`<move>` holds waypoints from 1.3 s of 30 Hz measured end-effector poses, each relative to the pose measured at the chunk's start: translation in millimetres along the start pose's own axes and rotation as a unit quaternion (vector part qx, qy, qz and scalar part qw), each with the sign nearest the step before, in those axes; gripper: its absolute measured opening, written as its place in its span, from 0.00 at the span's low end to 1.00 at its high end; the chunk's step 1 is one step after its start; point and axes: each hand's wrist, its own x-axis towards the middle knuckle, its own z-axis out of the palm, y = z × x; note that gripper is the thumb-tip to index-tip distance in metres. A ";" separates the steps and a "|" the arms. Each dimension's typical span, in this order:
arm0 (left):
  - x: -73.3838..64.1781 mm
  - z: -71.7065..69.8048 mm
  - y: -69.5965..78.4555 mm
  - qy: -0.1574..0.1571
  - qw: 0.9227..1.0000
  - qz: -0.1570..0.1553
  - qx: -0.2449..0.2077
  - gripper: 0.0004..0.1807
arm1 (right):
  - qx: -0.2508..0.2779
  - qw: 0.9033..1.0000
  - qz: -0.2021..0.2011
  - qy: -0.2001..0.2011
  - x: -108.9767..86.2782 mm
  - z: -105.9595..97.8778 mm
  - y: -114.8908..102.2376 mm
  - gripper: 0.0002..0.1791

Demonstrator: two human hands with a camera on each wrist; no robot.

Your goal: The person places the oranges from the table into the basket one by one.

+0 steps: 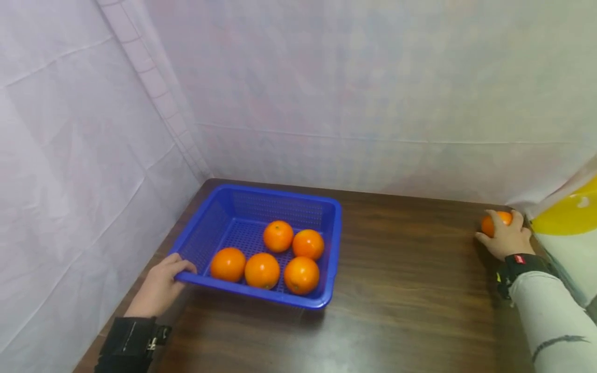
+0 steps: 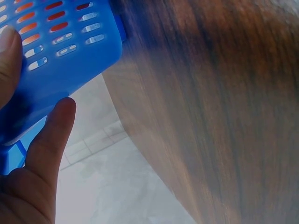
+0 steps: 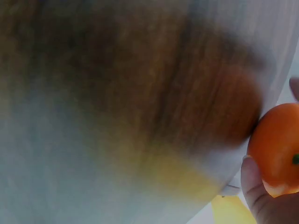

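A blue plastic basket [image 1: 337,248] with perforated walls stands on the left part of the table. Inside it lie several oranges [image 1: 262,271], most of them toward its near and right sides. My left hand [image 1: 160,284] grips the basket's rim at the near left corner; the left wrist view shows its thumb and a finger on either side of the blue wall [image 2: 88,60]. Far to the right, my right hand [image 1: 509,239] holds a single orange [image 1: 489,225] by the table's far right corner. In the right wrist view, the thumb and a fingertip lie against that orange [image 3: 278,144].
A dark brown wooden table [image 1: 401,290] lies under everything. White cloth [image 1: 373,93] hangs behind it and along the left side. At the right edge, beside my right hand, is a yellow shape [image 1: 566,212] on a pale surface.
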 end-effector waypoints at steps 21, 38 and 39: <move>0.4 0.2 6.5 -0.018 1.000 -0.010 -0.001 0.20 | 0.001 1.000 -0.012 0.004 -16.6 4.4 7.3 0.34; 2.5 -3.5 2.2 -0.008 1.000 -0.010 0.012 0.19 | 0.025 0.997 -0.070 0.015 -19.8 0.3 -45.6 0.33; 2.6 -3.5 2.4 -0.007 1.000 -0.010 0.012 0.19 | 0.028 0.997 -0.074 0.016 -19.4 0.6 -50.5 0.33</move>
